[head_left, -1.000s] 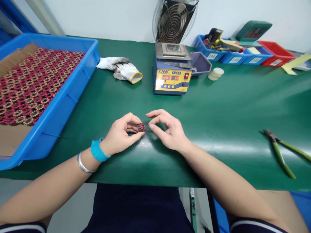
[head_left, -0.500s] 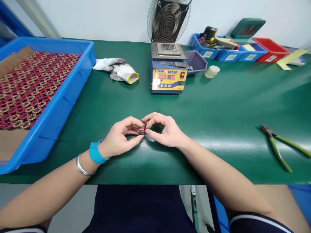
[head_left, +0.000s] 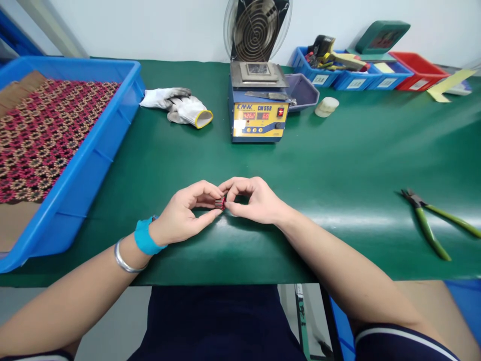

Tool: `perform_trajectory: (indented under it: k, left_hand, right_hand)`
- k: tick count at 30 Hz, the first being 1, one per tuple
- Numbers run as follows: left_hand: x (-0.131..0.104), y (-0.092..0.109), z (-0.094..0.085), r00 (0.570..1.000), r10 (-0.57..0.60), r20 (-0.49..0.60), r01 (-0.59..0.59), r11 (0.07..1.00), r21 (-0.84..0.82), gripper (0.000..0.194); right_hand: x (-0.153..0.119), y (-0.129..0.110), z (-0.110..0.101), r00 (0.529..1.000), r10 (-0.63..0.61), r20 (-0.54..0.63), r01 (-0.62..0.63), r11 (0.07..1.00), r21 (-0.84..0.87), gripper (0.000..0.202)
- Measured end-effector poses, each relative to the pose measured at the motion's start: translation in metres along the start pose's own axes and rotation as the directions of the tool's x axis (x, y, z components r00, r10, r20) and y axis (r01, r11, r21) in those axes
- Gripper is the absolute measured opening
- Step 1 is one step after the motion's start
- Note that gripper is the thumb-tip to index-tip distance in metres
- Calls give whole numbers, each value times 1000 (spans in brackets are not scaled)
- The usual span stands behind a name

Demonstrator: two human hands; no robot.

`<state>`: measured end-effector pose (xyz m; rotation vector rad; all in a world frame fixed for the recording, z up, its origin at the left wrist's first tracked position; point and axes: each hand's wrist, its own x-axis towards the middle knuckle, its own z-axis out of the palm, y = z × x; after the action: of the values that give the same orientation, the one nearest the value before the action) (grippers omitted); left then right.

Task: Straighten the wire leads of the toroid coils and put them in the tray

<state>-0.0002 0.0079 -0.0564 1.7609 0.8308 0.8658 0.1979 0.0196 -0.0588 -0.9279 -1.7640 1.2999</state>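
A small wound stator core (head_left: pixel 220 203), grey with red winding showing at its edge, is between my two hands above the green mat. My left hand (head_left: pixel 186 208) grips it between thumb and fingertips from the left, a teal band and a silver bangle on that wrist. From the other side my right hand (head_left: pixel 255 200) is curled, its thumb and finger pinching at the core's red end. The fingers cover part of the core. Many similar flower-shaped cores (head_left: pixel 56 135), red and tan, lie in rows in the blue tray (head_left: pixel 101 145) at left.
Ahead stands a solder pot (head_left: pixel 259 110) with a lit display and a fan (head_left: pixel 259 30) behind it. White gloves (head_left: pixel 184 108) lie left of it. Green-handled cutters (head_left: pixel 424 220) rest at right. A purple bin (head_left: pixel 304 95), blue bins (head_left: pixel 319 77) and a red bin (head_left: pixel 417 70) line the back.
The view has shifted slightly. Both hands stay together on the core, and the right hand's fingers have moved only slightly around its red end.
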Motion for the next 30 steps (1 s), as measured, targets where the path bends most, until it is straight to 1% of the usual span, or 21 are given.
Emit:
perform_trajectory:
  k: [2, 4, 6, 7, 10, 13, 16, 19, 30]
  left_hand:
    - [0, 0, -1, 1000, -12, -7, 12, 1000, 2, 14]
    - [1, -1, -1, 999, -37, -36, 37, 999, -5, 16]
    - [1, -2, -1, 994, -82, -71, 79, 996, -38, 20]
    - [1, -3, -1, 990, -107, -87, 102, 993, -62, 23]
    - [1, -4, 1, 982, -145, -119, 133, 986, -105, 31]
    - [1, -5, 2, 985, -103, -135, 91, 991, -95, 29]
    - [1, -5, 2, 989, -67, -133, 56, 995, -84, 25]
    - [1, -5, 3, 990, -67, -122, 57, 995, -81, 23]
    - [1, -3, 3, 994, -54, -97, 51, 998, -27, 19]
  right_hand:
    - [1, 0, -5, 998, 42, -52, -36, 993, 114, 12]
    - [2, 0, -10, 988, 45, -150, -13, 979, 204, 16]
    - [2, -1, -13, 973, 18, -230, 32, 977, 213, 18]
    - [2, -1, -12, 970, 0, -244, 47, 982, 184, 18]
    - [-1, 0, -4, 979, -50, -197, 57, 998, 31, 15]
    - [-3, 3, 7, 986, -88, -143, 81, 995, -49, 14]
    - [-5, 4, 12, 984, -101, -144, 92, 993, -68, 8]
    - [-5, 4, 13, 980, -107, -168, 93, 992, -87, 5]
    - [-5, 3, 16, 981, -91, -170, 76, 992, -98, 5]
